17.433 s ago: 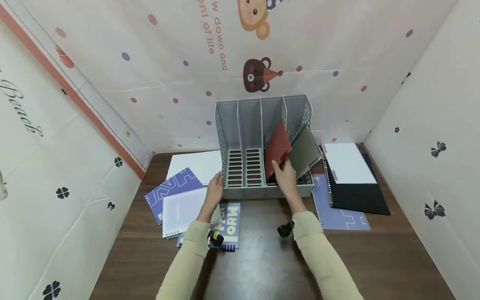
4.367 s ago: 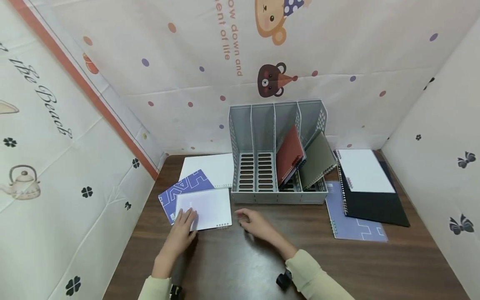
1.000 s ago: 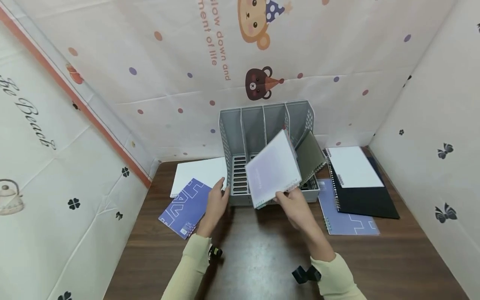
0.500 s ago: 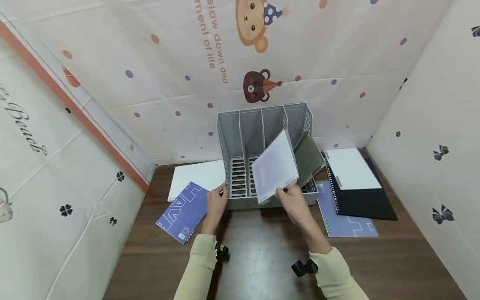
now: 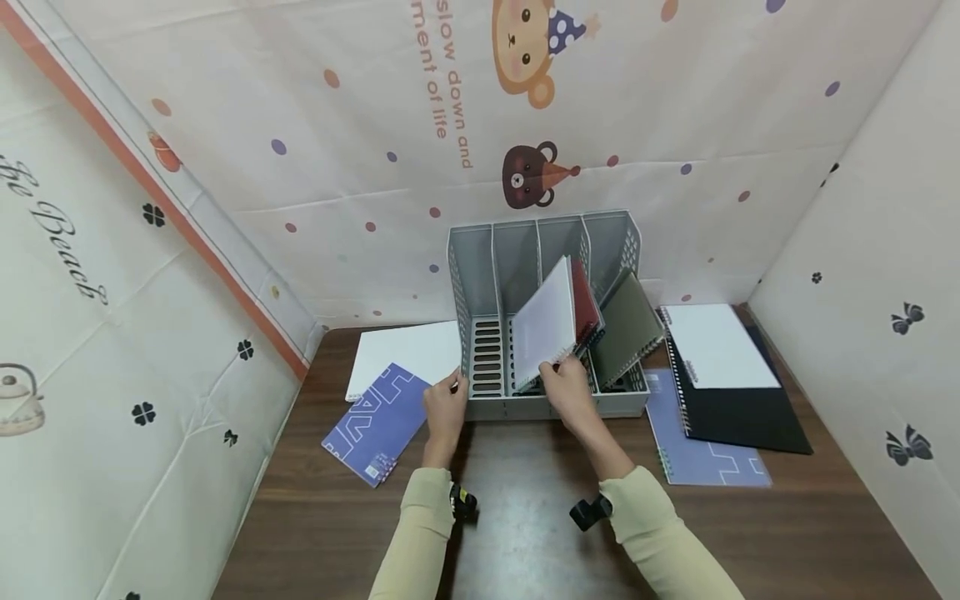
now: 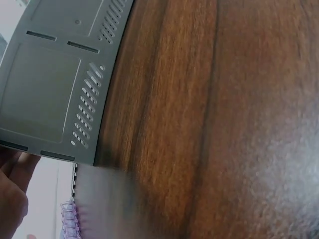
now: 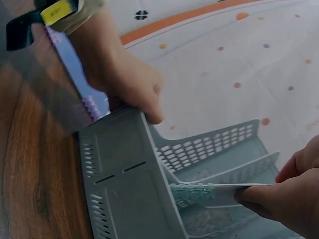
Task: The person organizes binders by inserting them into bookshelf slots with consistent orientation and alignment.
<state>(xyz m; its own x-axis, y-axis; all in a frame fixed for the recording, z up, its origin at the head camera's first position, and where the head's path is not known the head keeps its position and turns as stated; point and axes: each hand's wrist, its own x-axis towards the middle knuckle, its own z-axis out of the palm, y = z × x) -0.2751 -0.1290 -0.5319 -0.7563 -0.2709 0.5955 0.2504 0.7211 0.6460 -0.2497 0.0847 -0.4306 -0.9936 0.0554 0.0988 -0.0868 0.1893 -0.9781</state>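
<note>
My right hand [image 5: 568, 390] pinches the spiral edge of a pale lavender-white notebook [image 5: 543, 321]. It stands slanted in the second compartment from the left of a grey four-slot file organizer [image 5: 525, 408]. In the right wrist view, its teal spiral binding [image 7: 192, 191] lies between the dividers. My left hand [image 5: 446, 408] grips the organizer's front left corner; the left wrist view shows its fingers [image 6: 22, 169] at that edge. A red notebook [image 5: 583, 296] leans in the third compartment, with a dark-edged one beside it. A grey-green notebook [image 5: 628, 329] leans in the rightmost.
Left of the organizer lie a blue-purple notebook [image 5: 378, 425] and a white one [image 5: 408, 354]. On the right, a white notebook [image 5: 720, 346] lies over a black one [image 5: 742, 417] and a light blue one [image 5: 705, 458]. Patterned sheets enclose the wooden table [image 5: 525, 533].
The lavender-white notebook went from the table's left into the second compartment, in my right hand. Earlier that hand held the red notebook. The blue lettered notebook has left the table's front.
</note>
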